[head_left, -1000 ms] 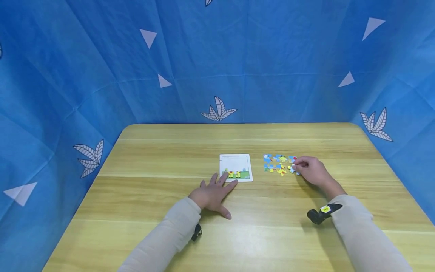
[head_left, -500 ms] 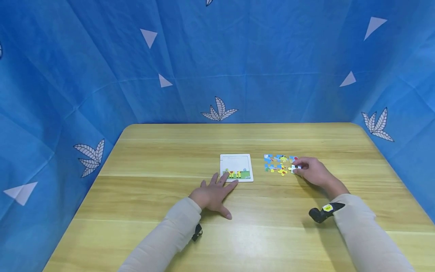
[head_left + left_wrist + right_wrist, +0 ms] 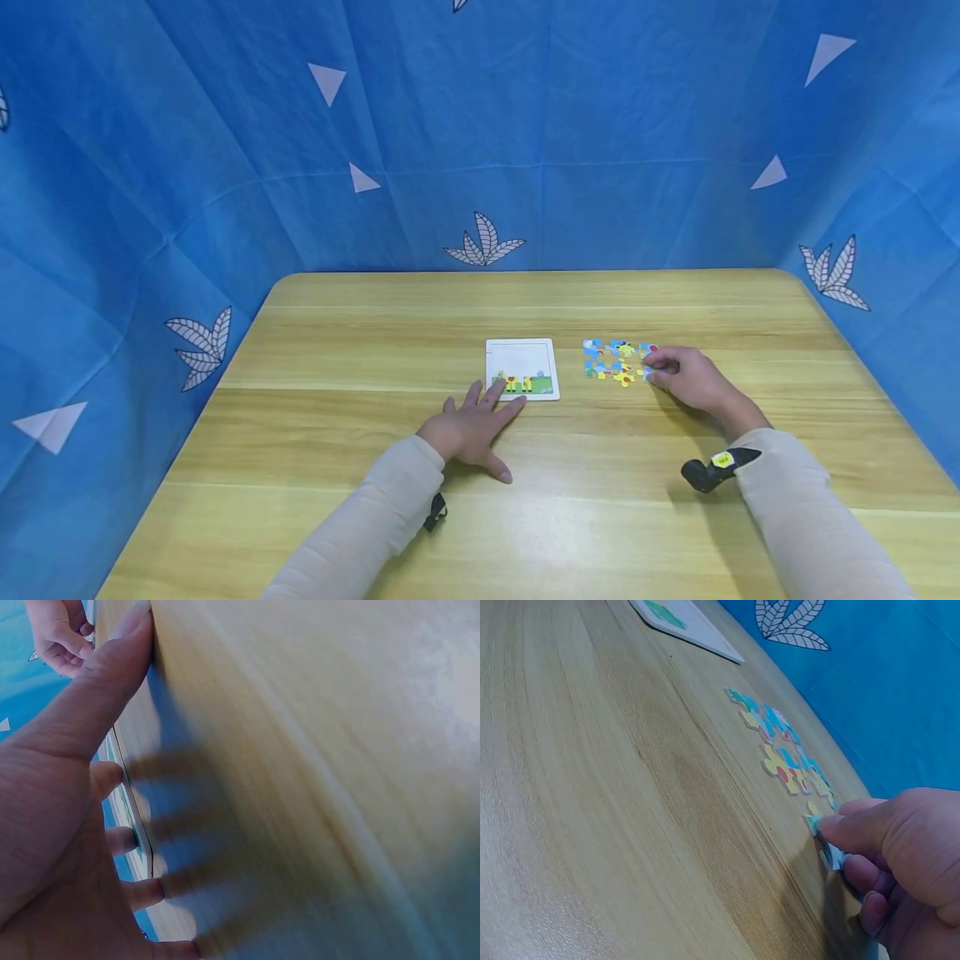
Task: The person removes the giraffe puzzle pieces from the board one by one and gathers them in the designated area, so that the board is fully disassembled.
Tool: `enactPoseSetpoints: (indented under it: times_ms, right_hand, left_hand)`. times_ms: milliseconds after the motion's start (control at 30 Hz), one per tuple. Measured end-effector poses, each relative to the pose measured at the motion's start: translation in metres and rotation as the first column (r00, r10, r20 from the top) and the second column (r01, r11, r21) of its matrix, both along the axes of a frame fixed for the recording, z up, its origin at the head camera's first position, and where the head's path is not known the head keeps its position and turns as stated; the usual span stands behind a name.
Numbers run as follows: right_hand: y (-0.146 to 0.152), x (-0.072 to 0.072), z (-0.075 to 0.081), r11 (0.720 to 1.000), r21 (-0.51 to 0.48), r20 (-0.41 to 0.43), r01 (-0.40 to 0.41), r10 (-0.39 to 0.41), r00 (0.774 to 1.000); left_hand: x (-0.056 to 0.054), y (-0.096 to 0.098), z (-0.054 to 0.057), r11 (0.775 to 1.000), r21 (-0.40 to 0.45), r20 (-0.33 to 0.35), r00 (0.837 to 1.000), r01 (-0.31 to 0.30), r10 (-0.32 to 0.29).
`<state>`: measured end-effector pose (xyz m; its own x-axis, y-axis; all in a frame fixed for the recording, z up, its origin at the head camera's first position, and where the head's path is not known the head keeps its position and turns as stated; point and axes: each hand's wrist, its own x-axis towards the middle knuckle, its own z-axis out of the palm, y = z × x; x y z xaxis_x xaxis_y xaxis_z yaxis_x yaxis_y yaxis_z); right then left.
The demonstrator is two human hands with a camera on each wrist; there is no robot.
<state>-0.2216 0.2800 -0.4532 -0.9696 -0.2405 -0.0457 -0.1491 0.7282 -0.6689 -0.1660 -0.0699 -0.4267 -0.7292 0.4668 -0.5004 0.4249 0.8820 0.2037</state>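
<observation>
In the head view my left hand (image 3: 472, 429) lies with fingers spread, its fingertips at the lower left edge of a white puzzle board (image 3: 519, 357). Several pieces fill the bottom strip of that board with a green and yellow picture. My right hand (image 3: 688, 379) is at the right end of a group of loose puzzle pieces (image 3: 625, 349). Between thumb and fingers it pinches one puzzle piece (image 3: 833, 855), green, blue and white, held tilted at the table. The fingers hide part of this piece. In the left wrist view the left hand's thumb (image 3: 97, 694) points away from the other fingers.
A pale wooden table (image 3: 360, 333) bears everything. Behind and beside it hangs a blue cloth (image 3: 600, 150) with white leaf and triangle prints. Dark devices are strapped to both wrists, the right one (image 3: 712, 471) hanging below the cuff.
The pinched piece has turned in my right fingers: a white face with a dark mark showed half a second ago, now a small blue part. The left hand stays still.
</observation>
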Motion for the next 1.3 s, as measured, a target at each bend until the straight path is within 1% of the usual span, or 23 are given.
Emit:
enactPoseSetpoints:
  times_ms: [167, 500, 667, 833, 933, 1067, 1167, 1300]
  right_hand:
    - [-0.001, 0.0, 0.001, 1.0, 0.002, 0.001, 0.008, -0.008, 1.0]
    - [-0.001, 0.001, -0.001, 1.0, -0.017, -0.016, -0.001, 0.0, 1.0]
    - [-0.001, 0.001, 0.001, 0.999, -0.005, -0.034, 0.037, -0.037, 0.999]
    - [-0.003, 0.0, 0.004, 0.997, -0.004, -0.04, 0.081, -0.081, 0.996]
    - [-0.006, -0.001, 0.007, 0.996, -0.009, -0.044, 0.093, -0.093, 0.995]
    - [-0.012, -0.002, 0.011, 0.996, -0.029, -0.053, 0.088, -0.089, 0.995]
    - [-0.018, -0.003, 0.014, 0.996, -0.048, -0.045, 0.079, -0.081, 0.996]
    - [-0.028, -0.006, 0.017, 0.997, -0.051, -0.037, 0.064, -0.066, 0.997]
  left_hand:
    - [0.0, 0.0, 0.001, 1.0, 0.006, 0.004, 1.0, -0.004, 0.004]
    - [0.0, 0.001, -0.002, 1.0, -0.001, -0.002, 1.0, -0.003, 0.003]
    - [0.0, 0.0, -0.002, 1.0, -0.003, 0.001, 1.0, -0.006, 0.006]
    - [0.001, 0.0, -0.002, 1.0, 0.004, -0.015, 1.0, 0.002, -0.002]
    - [0.003, 0.0, -0.001, 1.0, 0.009, -0.026, 1.0, 0.008, -0.007]
    - [0.005, 0.003, 0.001, 1.0, 0.006, -0.037, 0.999, 0.014, -0.014]
    - [0.008, 0.007, 0.004, 1.0, -0.018, -0.051, 0.999, 0.018, -0.019]
    - [0.013, 0.014, 0.007, 0.998, -0.05, -0.065, 0.997, 0.027, -0.03]
